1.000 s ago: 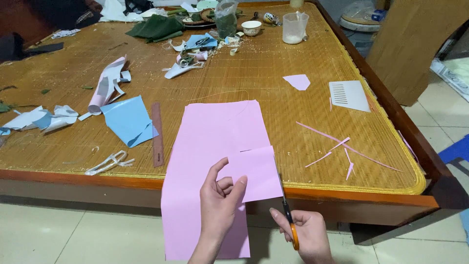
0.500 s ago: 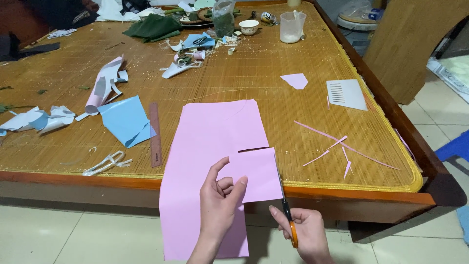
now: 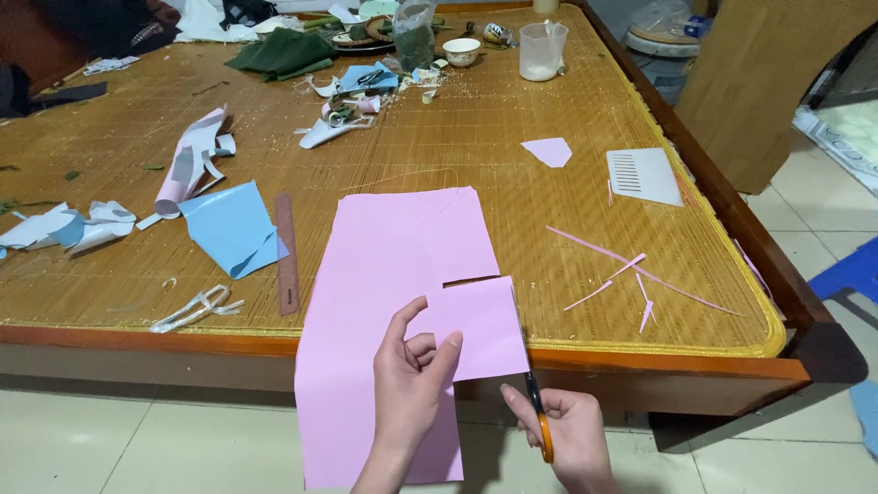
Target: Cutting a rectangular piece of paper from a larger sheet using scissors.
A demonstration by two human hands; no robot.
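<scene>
A large pink paper sheet (image 3: 393, 265) lies on the woven mat and hangs over the table's near edge. My left hand (image 3: 412, 384) pinches a partly cut square flap (image 3: 480, 320) of that sheet between thumb and fingers. My right hand (image 3: 567, 439) grips orange-handled scissors (image 3: 535, 402), whose blades point up along the flap's right edge. A cut slit runs across the sheet just above the flap.
Thin pink strips (image 3: 631, 270) and a small pink scrap (image 3: 549, 151) lie to the right. A brown ruler (image 3: 286, 252), blue paper (image 3: 229, 224) and white scraps sit left. A white comb-like card (image 3: 643, 174), a plastic cup (image 3: 542, 50) and bowls stand farther back.
The flap has come more free of the sheet and the slit above it shows wider. Both hands keep their hold; the view has shifted slightly.
</scene>
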